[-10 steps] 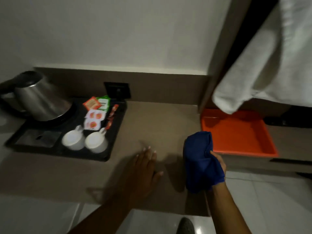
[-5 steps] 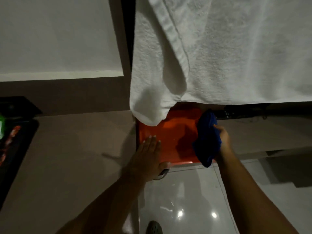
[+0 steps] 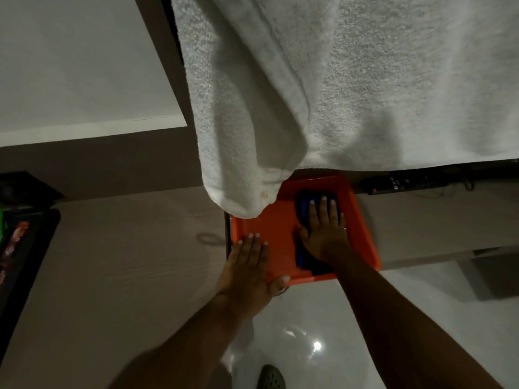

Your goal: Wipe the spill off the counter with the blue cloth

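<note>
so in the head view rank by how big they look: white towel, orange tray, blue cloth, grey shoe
1. hanging white terry towel
2. square orange plastic tray
3. crumpled blue cloth, partly hidden under the right hand
4. grey perforated shoe, cut off by the frame

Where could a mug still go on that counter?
The wide bare counter between the black tray at left and the orange tray is free. The orange tray is crowded: both hands and the blue cloth occupy it, with the white towel hanging low above.
</note>
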Demonstrator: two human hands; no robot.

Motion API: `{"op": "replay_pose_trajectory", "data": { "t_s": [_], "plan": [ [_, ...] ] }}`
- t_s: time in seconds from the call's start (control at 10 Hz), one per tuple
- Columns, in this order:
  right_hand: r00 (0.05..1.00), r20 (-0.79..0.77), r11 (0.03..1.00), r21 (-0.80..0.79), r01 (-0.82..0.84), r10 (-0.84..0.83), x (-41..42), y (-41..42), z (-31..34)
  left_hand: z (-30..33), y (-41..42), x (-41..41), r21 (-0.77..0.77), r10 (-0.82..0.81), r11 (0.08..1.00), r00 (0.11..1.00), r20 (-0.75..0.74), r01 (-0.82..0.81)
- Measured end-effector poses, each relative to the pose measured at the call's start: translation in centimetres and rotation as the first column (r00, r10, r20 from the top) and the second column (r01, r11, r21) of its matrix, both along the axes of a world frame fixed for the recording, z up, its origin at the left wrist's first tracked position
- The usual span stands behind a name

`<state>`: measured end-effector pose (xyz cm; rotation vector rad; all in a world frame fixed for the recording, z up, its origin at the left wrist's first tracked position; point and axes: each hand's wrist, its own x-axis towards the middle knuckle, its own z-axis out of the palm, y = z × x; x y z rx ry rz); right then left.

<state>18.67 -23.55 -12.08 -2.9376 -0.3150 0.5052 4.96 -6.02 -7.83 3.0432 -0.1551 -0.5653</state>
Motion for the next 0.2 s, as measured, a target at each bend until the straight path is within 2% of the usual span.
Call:
{"op": "replay_pose_trajectory", "data": {
  "t_s": [0.1,0.2],
  "plan": [
    [0.999,0.032,0.998,0.070,0.012,-0.014,-1.0,0.0,1.3,0.5,0.8,0.0,-0.092,-0.010,0.996,0.998,0.056,0.015],
    [0.990,0.136,0.981,0.195,0.000,-0.027,-3.6,1.2,3.1,1.8,2.9,-1.5,-0.179,0.021,0.984,0.982,0.187,0.013]
  ]
}}
